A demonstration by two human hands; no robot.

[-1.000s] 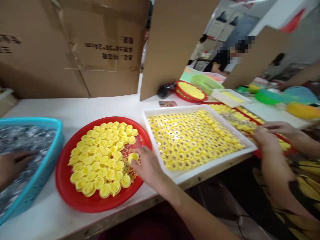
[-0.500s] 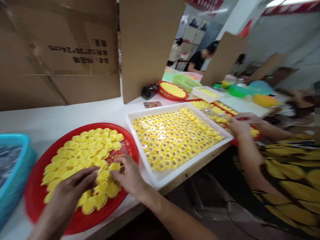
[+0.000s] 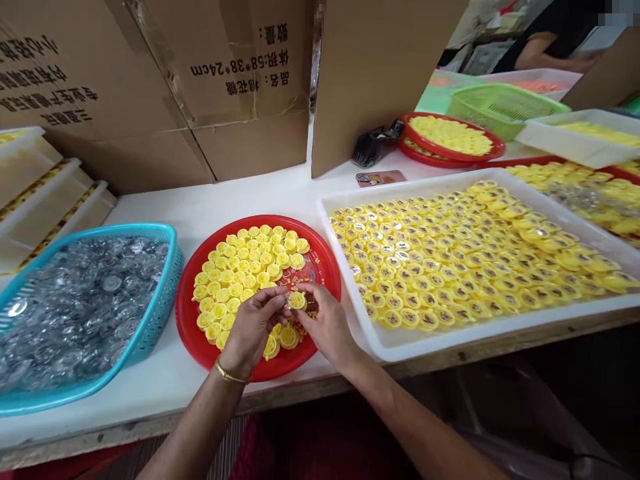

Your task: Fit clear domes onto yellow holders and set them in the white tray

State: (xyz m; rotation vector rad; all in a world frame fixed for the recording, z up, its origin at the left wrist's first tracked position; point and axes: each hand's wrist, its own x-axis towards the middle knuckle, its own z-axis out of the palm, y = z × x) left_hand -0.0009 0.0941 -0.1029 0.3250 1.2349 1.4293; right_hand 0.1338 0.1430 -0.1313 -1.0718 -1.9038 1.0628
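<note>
A: Where is the item in hand located, and how is it gripped?

B: A small round yellow plastic piece (image 3: 297,301) is held above a round red plastic tray (image 3: 185,313), set close to the front edge of the white tabletop (image 3: 240,193). It is clamped between the thumb and index finger of the right hand (image 3: 327,327). The left hand's (image 3: 253,330) thumb and index finger are closed on what appears to be a small clear plastic piece (image 3: 287,301); its outline is partly hidden.

A: Surroundings?

B: Clear round plastic pieces (image 3: 113,283) are heaped in a turquoise plastic basket (image 3: 160,313) toward the tabletop's left. To the right, yellow pieces with dark centres (image 3: 430,267) are packed in a rectangular white plastic tray (image 3: 370,343) along the front edge.

A: Failure modes?

B: Judged: either piece could be tipped or dropped if pinched off-centre, since little grip area is offered. A dropped piece could be lost among similar ones. The packed pieces could be disturbed if the white tray's near left corner is bumped by the right forearm.
</note>
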